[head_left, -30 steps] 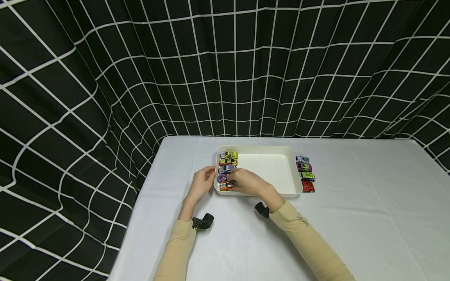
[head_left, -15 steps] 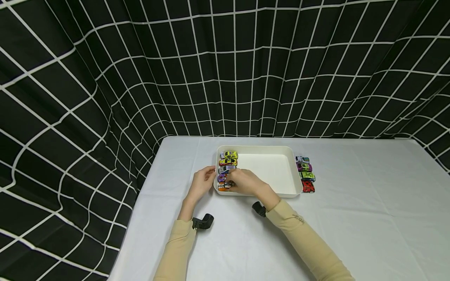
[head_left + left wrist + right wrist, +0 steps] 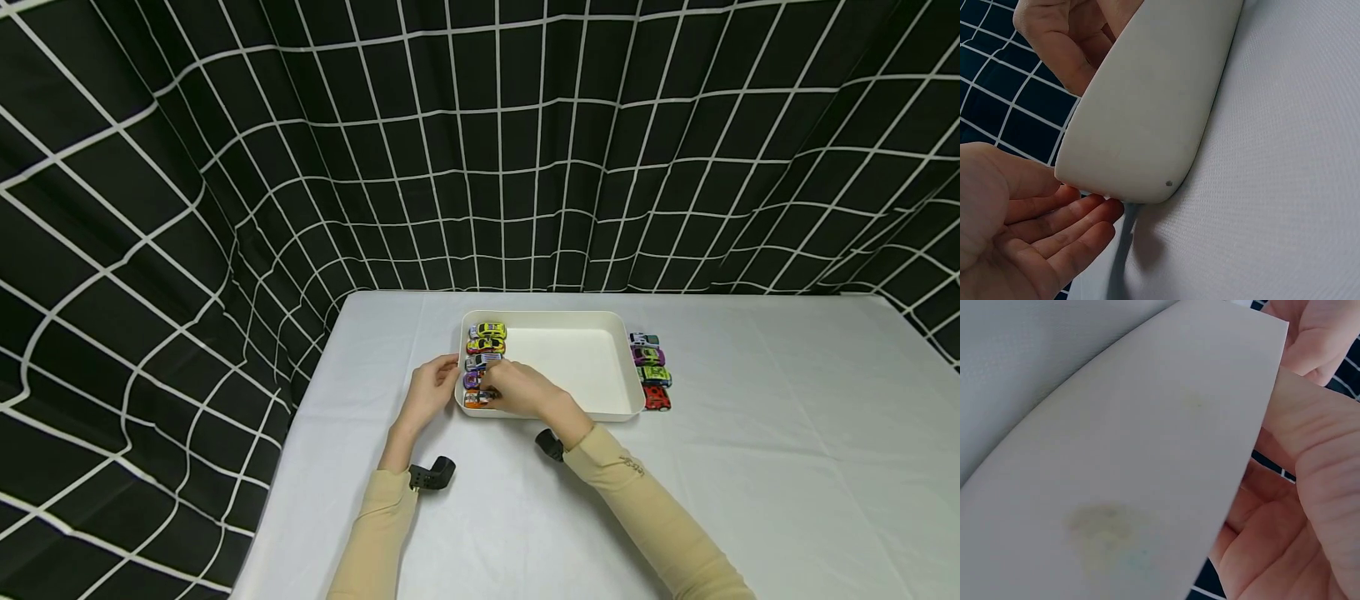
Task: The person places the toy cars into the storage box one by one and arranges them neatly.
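A white tray (image 3: 570,358) lies on the table, with a column of toy cars along its left wall. My right hand (image 3: 522,390) reaches over the near side and holds the orange toy car (image 3: 475,399) at the near left corner. Above that car are a purple car (image 3: 472,380), partly hidden by my fingers, a silver one (image 3: 483,362) and two yellow ones. My left hand (image 3: 432,387) rests its fingers against the tray's left end. In the left wrist view, its loosely extended fingers touch the tray's corner. The tray wall (image 3: 1135,437) hides my right fingertips in the right wrist view.
Just outside the tray's right wall stands another column of toy cars: a white one (image 3: 643,339), a purple and green one (image 3: 648,357), a green one (image 3: 655,376) and a red one (image 3: 657,398). A black gridded curtain (image 3: 525,167) hangs behind the table.
My right hand has shifted slightly left, and the orange car has slid with it towards the tray's left wall. The left hand has stayed in place.
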Available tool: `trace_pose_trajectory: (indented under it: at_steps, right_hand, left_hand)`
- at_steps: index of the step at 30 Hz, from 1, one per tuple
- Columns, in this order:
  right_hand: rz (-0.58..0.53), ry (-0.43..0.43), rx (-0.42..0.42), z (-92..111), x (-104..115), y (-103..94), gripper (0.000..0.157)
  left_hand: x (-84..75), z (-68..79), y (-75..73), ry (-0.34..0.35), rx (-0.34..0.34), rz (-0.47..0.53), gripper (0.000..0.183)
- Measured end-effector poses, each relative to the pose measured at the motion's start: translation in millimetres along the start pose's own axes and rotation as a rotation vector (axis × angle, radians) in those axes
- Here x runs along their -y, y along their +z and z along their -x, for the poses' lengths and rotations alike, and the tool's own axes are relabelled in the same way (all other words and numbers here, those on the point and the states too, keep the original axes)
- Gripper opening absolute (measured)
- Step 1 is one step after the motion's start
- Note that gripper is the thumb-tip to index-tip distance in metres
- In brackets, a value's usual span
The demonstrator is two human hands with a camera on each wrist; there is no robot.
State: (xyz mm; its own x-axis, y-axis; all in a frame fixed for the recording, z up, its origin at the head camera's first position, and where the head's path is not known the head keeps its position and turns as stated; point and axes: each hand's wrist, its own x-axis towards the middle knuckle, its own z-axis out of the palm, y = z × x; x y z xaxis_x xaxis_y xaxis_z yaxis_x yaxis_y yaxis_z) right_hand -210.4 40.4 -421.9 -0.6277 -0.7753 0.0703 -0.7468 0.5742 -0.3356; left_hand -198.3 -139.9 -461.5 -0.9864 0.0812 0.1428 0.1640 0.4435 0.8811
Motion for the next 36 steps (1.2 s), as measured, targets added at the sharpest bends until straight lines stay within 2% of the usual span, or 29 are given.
trace_pose_trajectory:
  at_steps: [5, 13, 19, 26, 36]
  right_hand:
    - [-0.013, 0.012, -0.002, 3.1, 0.4, -1.0, 0.008]
    - [-0.041, 0.015, -0.038, 11.8, 0.4, -7.2, 0.014]
    - [-0.028, -0.016, -0.07, 23.1, -2.4, -17.7, 0.014]
    - [-0.016, -0.025, -0.086, 45.1, -13.9, -28.3, 0.016]
    - [-0.022, 0.07, -0.166, 85.4, -42.0, -41.4, 0.019]
  left_hand:
    - [-1.4, 0.7, 0.6, 0.005, 0.0, -0.004, 0.029]
    - [-1.7, 1.1, 1.8, -0.001, 0.006, 0.004, 0.029]
    - [-1.6, 0.6, 2.1, -0.012, -0.002, 0.003, 0.029]
    - [-1.4, 1.5, 1.9, -0.023, -0.006, -0.012, 0.028]
    - [-0.9, 0.9, 1.8, -0.016, -0.011, -0.021, 0.029]
